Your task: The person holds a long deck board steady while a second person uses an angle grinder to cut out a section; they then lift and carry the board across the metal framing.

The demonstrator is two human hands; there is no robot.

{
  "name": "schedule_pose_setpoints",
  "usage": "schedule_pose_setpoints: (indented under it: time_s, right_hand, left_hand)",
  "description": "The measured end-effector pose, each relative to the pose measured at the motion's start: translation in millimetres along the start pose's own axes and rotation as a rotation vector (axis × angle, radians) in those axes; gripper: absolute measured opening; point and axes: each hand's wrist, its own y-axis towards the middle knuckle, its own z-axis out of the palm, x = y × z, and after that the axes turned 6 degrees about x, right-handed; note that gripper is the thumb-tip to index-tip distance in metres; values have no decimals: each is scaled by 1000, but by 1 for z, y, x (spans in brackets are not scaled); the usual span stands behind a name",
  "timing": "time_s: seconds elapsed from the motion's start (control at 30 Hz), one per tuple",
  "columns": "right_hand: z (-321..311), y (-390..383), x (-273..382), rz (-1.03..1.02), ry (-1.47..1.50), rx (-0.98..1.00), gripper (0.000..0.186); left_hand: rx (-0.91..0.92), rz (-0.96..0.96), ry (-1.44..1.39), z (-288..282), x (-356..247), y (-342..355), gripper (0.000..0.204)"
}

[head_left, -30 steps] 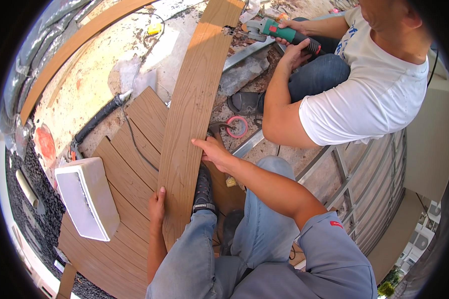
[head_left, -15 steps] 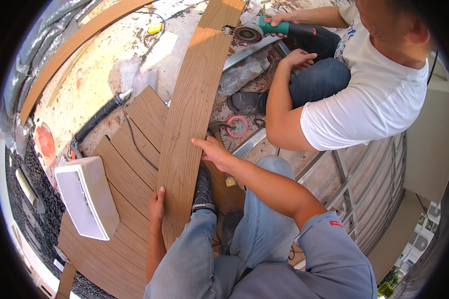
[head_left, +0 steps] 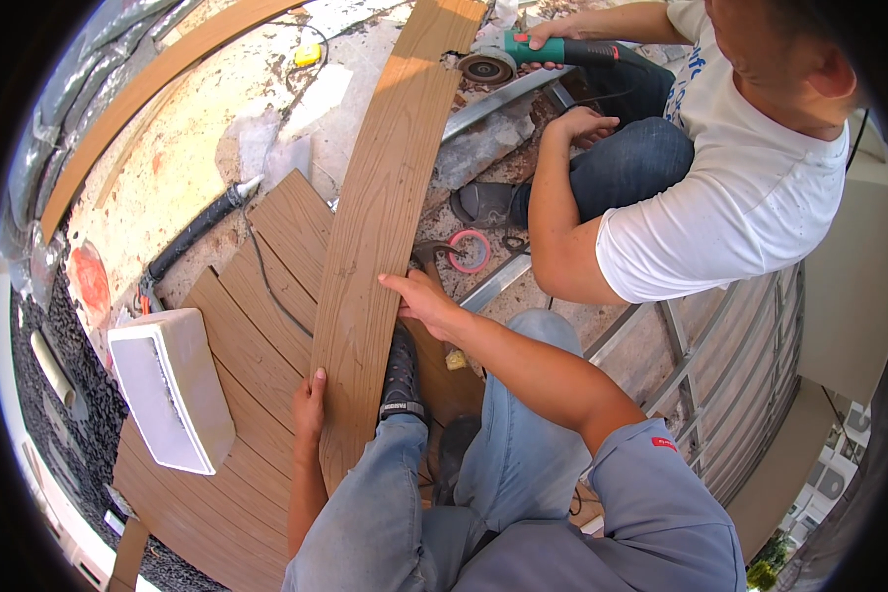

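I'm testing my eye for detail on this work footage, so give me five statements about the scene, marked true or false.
1. The left hand is at the left edge of the long brown board. True.
2. The right hand is clear of the board. False: it holds the board's right edge.
3. The pink ring lies left of the board. False: it lies to the right.
4. A co-worker's hand holds a green and black angle grinder. True.
5. The white box is left of the board. True.
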Motion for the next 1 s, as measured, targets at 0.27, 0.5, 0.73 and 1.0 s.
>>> schedule_pose_setpoints:
  time_s: [0.27, 0.5, 0.73, 1.0]
  right_hand:
    - [1, 0, 1, 9, -12, -8, 53]
    - [1, -1, 2, 1, -1, -8, 54]
    - [0, 2, -1, -1, 0, 0, 54]
    - [-3, 5, -5, 2, -1, -2, 58]
  left_hand:
    - [6, 4, 21, -2, 7, 3, 66]
    - [4, -7, 25, -1, 7, 4, 68]
    - [2, -1, 26, -2, 6, 2, 69]
    - [9, 0, 39, -2, 3, 2, 68]
